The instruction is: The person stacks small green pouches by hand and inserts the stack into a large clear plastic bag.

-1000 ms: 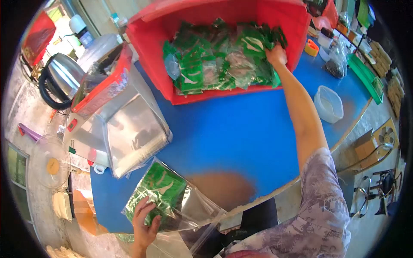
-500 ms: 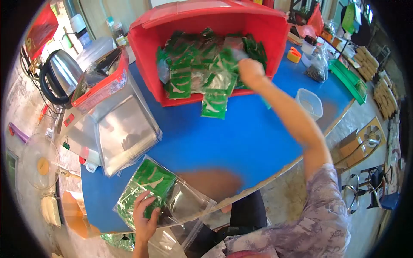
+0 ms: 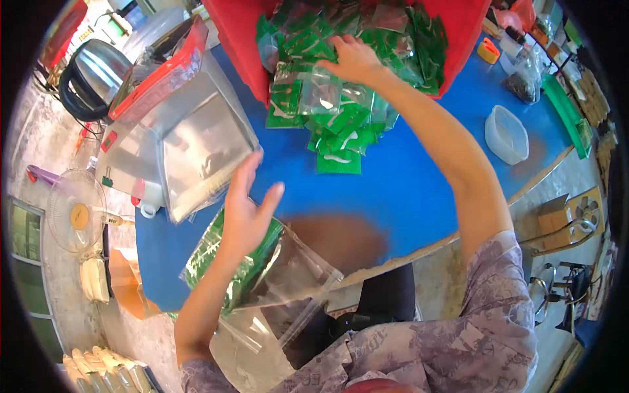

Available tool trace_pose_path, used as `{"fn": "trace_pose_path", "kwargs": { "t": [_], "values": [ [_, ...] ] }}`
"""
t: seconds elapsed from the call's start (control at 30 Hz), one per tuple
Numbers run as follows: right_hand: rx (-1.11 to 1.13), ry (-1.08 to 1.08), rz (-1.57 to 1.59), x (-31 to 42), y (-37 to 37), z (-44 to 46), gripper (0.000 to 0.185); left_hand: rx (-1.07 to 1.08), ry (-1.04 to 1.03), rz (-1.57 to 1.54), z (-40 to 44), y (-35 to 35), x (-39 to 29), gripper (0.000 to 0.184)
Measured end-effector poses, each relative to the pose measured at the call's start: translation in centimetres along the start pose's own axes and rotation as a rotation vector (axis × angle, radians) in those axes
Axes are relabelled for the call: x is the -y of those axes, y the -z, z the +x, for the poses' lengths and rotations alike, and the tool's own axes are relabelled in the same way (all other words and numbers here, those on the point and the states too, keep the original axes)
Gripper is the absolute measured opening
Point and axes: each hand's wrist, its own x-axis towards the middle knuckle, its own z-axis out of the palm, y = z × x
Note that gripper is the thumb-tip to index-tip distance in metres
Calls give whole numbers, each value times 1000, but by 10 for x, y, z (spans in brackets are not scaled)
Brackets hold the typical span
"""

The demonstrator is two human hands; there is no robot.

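Observation:
My right hand (image 3: pixel 357 60) reaches over a heap of small green packets (image 3: pixel 341 121) that spills from the red bin (image 3: pixel 238 56) onto the table. Its thumb and fingers are apart and rest on or just above the packets; no packet shows in its grasp. My left hand (image 3: pixel 246 219) is raised with the fingers spread, holding nothing. Under it, at the near table edge, lies a transparent plastic bag (image 3: pixel 298 262) with green packets (image 3: pixel 216 252) inside, partly hidden by my left forearm. A stack of flat transparent bags (image 3: pixel 206 147) lies just beyond that hand.
The blue table (image 3: pixel 413 190) has a curved near edge. An electric kettle (image 3: pixel 98 75) and an open box with a red rim (image 3: pixel 160 78) stand at left. At right are a plastic tub (image 3: pixel 506 135), an orange tape roll (image 3: pixel 488 50) and a green tray (image 3: pixel 567 118).
My left hand has lifted off the bag of packets and moved up, its fingers spreading. My right hand has shifted left across the heap, and more packets now lie at the bin's front. The view has tilted down.

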Motion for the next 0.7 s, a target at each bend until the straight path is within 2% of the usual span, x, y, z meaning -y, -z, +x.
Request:
{"fn": "trace_pose_path", "kwargs": {
  "t": [0.07,0.17,0.2,0.27,0.3,0.33,0.37,0.43,0.47,0.5,0.57,0.6,0.63,0.7],
  "values": [
    [-335,215,-229,-38,-31,8,72,-103,32,-45,57,-14,18,75],
    [-182,168,96,-67,-15,12,59,-272,183,7,147,-26,47,91],
    [-239,88,280,-63,8,1,51,-331,185,111,170,-26,60,90],
    [-513,22,402,-76,41,-36,45,-464,170,296,216,-27,84,88],
    [-622,-94,457,-82,58,-60,42,-473,107,178,233,-30,89,82],
    [-759,-219,455,-99,60,-79,48,-479,45,70,246,-30,93,76],
    [-800,-362,410,-120,68,-94,56,-478,-19,-29,257,-30,92,71],
    [-887,-446,60,-161,76,-109,57,-511,134,-191,265,-32,82,59],
    [-673,-473,227,-185,69,-112,54,-518,213,-271,263,-35,75,53],
    [-482,-484,392,-217,66,-105,51,-503,182,-246,266,-41,64,55],
    [-398,-603,252,-248,55,-94,44,-490,173,-185,246,-42,74,59],
    [-349,-662,185,-256,54,-91,41,-489,173,-209,235,-48,65,54],
    [-359,-644,200,-260,56,-92,39,-486,181,-232,226,-54,61,49],
    [-366,-606,223,-269,63,-101,36,-463,132,-211,214,-53,76,57]
  ]
}}
